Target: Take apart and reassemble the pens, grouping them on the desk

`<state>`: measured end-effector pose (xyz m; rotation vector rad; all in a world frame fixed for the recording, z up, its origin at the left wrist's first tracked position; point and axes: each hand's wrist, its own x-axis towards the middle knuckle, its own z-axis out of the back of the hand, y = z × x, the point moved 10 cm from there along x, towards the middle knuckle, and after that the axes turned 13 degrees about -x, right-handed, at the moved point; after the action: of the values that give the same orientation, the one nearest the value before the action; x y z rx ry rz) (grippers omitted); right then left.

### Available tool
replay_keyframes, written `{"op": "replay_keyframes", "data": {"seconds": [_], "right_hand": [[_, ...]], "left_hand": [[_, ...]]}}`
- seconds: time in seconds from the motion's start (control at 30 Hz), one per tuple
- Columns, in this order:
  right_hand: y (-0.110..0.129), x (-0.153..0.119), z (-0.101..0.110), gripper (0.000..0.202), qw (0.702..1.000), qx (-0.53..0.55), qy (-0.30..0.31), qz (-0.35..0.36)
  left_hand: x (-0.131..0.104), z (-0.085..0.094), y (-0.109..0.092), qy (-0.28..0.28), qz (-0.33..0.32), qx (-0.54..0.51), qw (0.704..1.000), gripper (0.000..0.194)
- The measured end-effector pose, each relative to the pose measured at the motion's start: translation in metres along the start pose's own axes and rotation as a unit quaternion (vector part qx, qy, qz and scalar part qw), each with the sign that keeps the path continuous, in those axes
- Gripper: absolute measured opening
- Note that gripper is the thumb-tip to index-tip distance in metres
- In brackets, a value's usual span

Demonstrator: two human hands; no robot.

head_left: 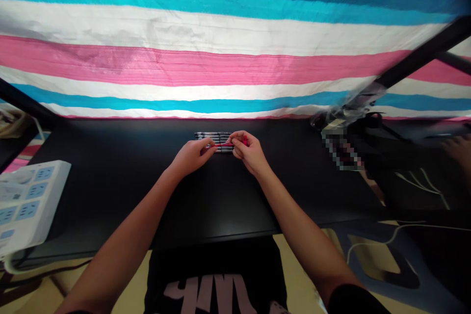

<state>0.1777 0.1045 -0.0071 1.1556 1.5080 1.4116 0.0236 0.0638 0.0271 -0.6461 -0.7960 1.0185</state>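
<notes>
Both my hands meet over a row of pens [213, 134] that lie side by side on the black table [221, 196]. A red pen [223, 145] runs level between the hands, just above the row. My left hand [195, 154] pinches its left end between thumb and fingers. At the other end my right hand [250, 151] is closed around the pen, with some red showing among its fingers. The fingers cover parts of the row, so several pens show only in pieces.
A white power strip [51, 196] stands at the table's left edge. Clear plastic packaging [362, 98] lies at the back right near a black frame bar [415, 56]. A striped sheet [221, 68] hangs behind. Another person's hand [458, 149] shows at far right.
</notes>
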Motion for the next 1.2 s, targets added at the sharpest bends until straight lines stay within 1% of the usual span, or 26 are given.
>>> {"op": "replay_keyframes", "data": {"seconds": [0.4, 0.63, 0.77, 1.0, 1.2], "right_hand": [[0.0016, 0.0, -0.0001, 0.029, 1.0, 0.001, -0.003, -0.004], [0.0018, 0.0008, 0.0014, 0.025, 1.0, -0.003, -0.01, 0.004], [0.0012, 0.001, 0.0032, 0.027, 1.0, -0.021, -0.021, 0.003], [0.0013, 0.0004, 0.0028, 0.028, 1.0, -0.014, -0.018, 0.004], [0.0008, -0.0004, 0.0024, 0.032, 1.0, -0.022, -0.018, -0.006]], "left_hand": [[0.0003, -0.002, -0.0028, 0.006, 0.001, 0.01, 1.0, 0.022], [0.0004, -0.0016, -0.0031, 0.005, 0.0, 0.007, 1.0, 0.023], [0.0004, -0.0016, -0.0017, 0.003, 0.001, 0.009, 1.0, 0.023], [0.0003, -0.0017, -0.0025, 0.006, 0.002, 0.01, 1.0, 0.023], [0.0005, -0.0021, -0.0024, 0.007, 0.003, 0.014, 1.0, 0.023]]}}
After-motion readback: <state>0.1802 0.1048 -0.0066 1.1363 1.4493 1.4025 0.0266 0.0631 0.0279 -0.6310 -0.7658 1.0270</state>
